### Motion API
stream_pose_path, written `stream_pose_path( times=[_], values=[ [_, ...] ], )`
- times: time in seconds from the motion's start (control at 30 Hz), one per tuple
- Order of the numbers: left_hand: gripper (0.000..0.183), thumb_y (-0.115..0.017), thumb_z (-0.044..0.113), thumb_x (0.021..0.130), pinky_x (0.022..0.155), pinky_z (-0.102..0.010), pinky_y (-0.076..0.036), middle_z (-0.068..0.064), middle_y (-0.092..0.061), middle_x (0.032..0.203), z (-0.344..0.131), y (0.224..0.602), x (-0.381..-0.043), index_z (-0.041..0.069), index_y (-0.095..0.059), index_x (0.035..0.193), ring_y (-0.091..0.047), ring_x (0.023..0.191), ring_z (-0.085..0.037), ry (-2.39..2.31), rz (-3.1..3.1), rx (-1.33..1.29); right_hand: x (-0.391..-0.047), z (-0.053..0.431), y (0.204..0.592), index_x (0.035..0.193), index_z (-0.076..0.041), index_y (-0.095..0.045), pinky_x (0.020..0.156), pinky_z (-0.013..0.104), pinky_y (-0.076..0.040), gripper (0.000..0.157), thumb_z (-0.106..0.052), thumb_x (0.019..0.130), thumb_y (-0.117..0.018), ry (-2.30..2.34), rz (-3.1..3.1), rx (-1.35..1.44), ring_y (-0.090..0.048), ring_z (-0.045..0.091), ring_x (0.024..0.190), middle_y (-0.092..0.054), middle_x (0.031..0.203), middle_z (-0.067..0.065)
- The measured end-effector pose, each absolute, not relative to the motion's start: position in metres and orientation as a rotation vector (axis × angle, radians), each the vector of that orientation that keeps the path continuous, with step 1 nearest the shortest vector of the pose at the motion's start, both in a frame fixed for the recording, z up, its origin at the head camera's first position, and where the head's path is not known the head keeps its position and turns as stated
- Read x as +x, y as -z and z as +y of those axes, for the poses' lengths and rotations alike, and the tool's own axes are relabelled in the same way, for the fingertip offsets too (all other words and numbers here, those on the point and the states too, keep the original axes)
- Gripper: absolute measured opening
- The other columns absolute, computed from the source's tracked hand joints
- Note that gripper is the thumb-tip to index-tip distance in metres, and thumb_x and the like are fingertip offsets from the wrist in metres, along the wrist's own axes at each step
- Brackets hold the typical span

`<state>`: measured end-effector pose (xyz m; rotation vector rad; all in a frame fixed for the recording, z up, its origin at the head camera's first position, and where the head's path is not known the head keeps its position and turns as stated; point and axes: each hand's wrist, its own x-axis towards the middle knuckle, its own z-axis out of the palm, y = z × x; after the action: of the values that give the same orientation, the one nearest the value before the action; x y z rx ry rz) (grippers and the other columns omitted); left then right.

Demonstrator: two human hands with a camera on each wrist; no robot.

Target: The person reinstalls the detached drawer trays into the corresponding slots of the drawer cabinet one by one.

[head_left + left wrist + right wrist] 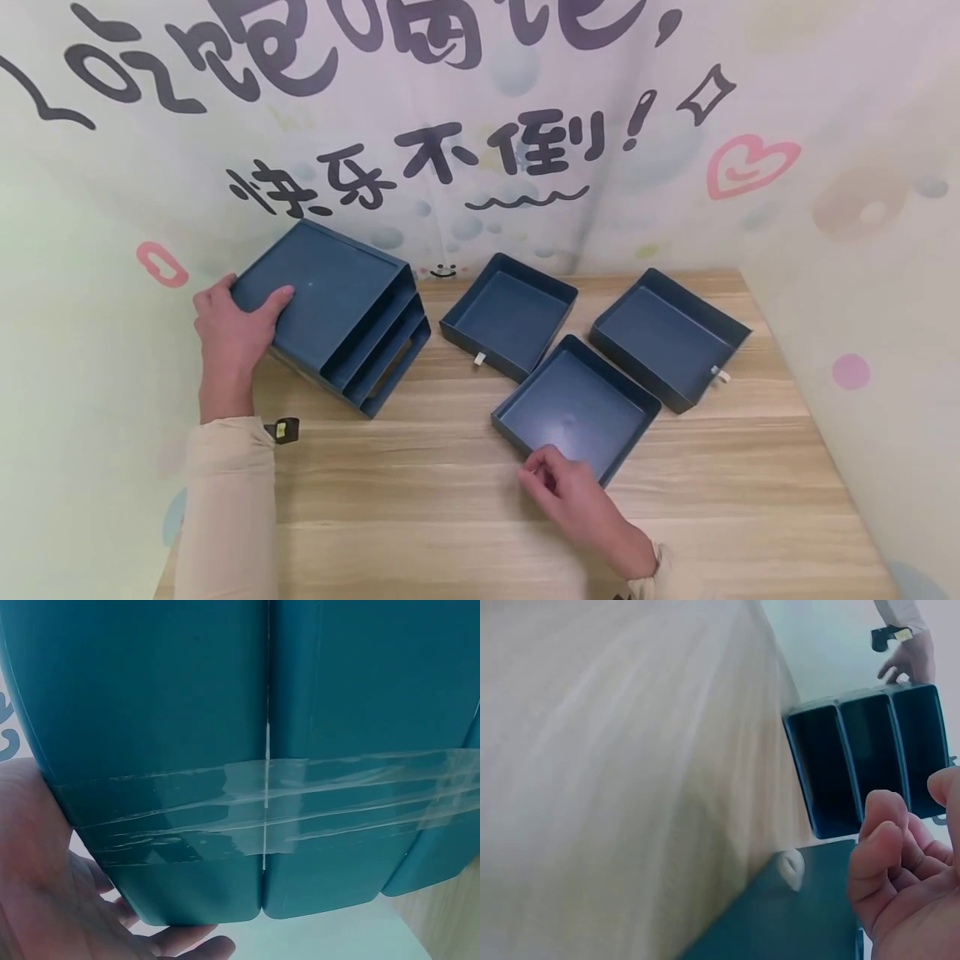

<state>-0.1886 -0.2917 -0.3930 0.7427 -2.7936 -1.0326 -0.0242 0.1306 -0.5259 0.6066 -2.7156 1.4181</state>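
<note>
My left hand [236, 321] grips the rear left edge of a dark blue three-slot drawer cabinet [322, 287], thumb on top. In the left wrist view, clear tape [247, 806] runs across the cabinet's side and my fingers curl around its edge. The slots, facing front right, show as hollow in the right wrist view. My right hand [573, 496] is at the near edge of the front drawer [577, 408], fingers loosely bent with nothing between them. Close by in the right wrist view, a pale pull tab [791, 870] sticks out from a blue drawer panel.
Two more shallow blue drawers lie behind the front one: a left drawer [510, 312] and a right drawer [667, 333], each with a white tab. All rest on a wood-grain table [390, 500]. A printed cloth wall [450, 225] rises behind.
</note>
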Motion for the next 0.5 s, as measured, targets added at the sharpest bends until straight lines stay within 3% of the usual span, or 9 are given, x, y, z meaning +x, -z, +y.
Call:
stream_pose_path(
  times=[0.33,0.5],
  values=[
    [0.104,-0.046,0.076,0.079,0.111,-0.057,-0.030,-0.018,-0.011,0.155,-0.291,0.394,-0.188,0.015,-0.008,0.155,-0.019,0.139,-0.042,1.033,-2.783,0.724,-0.011,0.124,0.531,0.094,-0.026,-0.057,0.054,0.014,-0.041,0.010,-0.037,0.094,-0.058,-1.419,-2.869,0.516,-0.043,-0.007,0.058,-0.050,0.069,-0.020],
    [0.104,-0.047,0.076,0.079,0.111,-0.056,-0.029,-0.017,-0.011,0.156,-0.292,0.394,-0.187,0.016,-0.008,0.155,-0.019,0.140,-0.041,1.041,-2.768,0.727,-0.002,0.121,0.534,0.099,-0.023,-0.062,0.053,0.015,-0.042,0.021,-0.041,0.096,-0.052,-1.478,-2.991,0.488,-0.044,-0.007,0.058,-0.052,0.069,-0.019]
  ],
)
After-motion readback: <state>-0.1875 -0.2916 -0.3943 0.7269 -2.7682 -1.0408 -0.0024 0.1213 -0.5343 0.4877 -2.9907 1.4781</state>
